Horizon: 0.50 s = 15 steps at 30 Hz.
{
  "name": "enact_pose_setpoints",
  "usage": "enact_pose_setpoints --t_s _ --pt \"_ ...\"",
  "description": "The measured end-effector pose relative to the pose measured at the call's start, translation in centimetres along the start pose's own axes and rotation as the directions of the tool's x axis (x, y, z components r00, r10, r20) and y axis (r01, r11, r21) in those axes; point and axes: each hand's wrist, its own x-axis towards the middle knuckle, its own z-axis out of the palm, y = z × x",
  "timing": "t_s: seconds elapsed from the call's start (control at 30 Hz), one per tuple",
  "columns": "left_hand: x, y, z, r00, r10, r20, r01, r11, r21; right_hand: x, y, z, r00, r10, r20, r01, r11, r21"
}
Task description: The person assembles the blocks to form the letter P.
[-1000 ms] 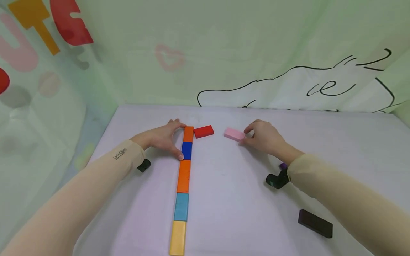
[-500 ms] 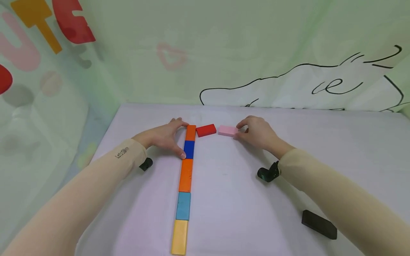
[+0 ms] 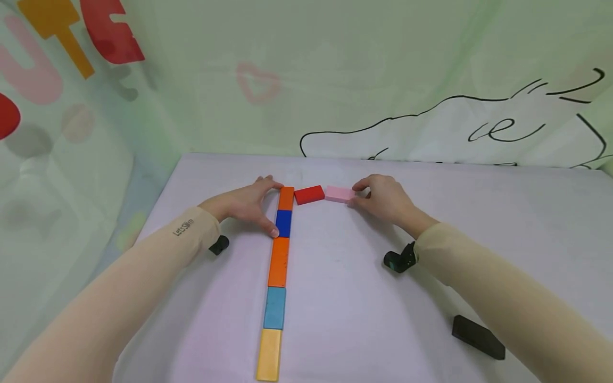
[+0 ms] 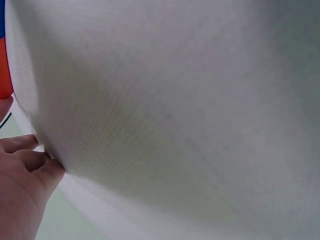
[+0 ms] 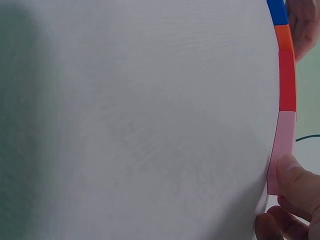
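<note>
A row of flat blocks runs along the table: a short orange block (image 3: 286, 198) at the far end, then a dark blue block (image 3: 283, 223), a longer orange block (image 3: 279, 262), a light blue block (image 3: 274, 307) and a yellow block (image 3: 269, 355). My left hand (image 3: 251, 205) spans the row's far left side, index fingertip at the short orange block, thumb at the blue one. Beside the short orange block lies a red block (image 3: 309, 195), slightly slanted. With thumb and fingers my right hand (image 3: 385, 199) pinches a pink block (image 3: 339, 194), its left end against the red block (image 5: 287, 82).
A black block (image 3: 478, 337) lies at the lower right, close to my right forearm. The white table (image 3: 364, 319) ends at the back before a pale green cloth (image 3: 383, 64) with drawings. Black cameras sit on my wrists, the right wrist camera (image 3: 399, 260) low over the table.
My right hand has moved the pink block left to the red block and turned it from slanted to nearly level. My left hand stays by the row.
</note>
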Motion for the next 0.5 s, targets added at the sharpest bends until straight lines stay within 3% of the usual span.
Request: enact_pose_setpoints --t_s 0.5 --pt "0.17 -0.08 0.03 1.000 -0.004 -0.005 0.004 1.000 0.009 -0.04 -0.15 -0.02 1.000 0.006 0.008 -0.006 1.000 0.023"
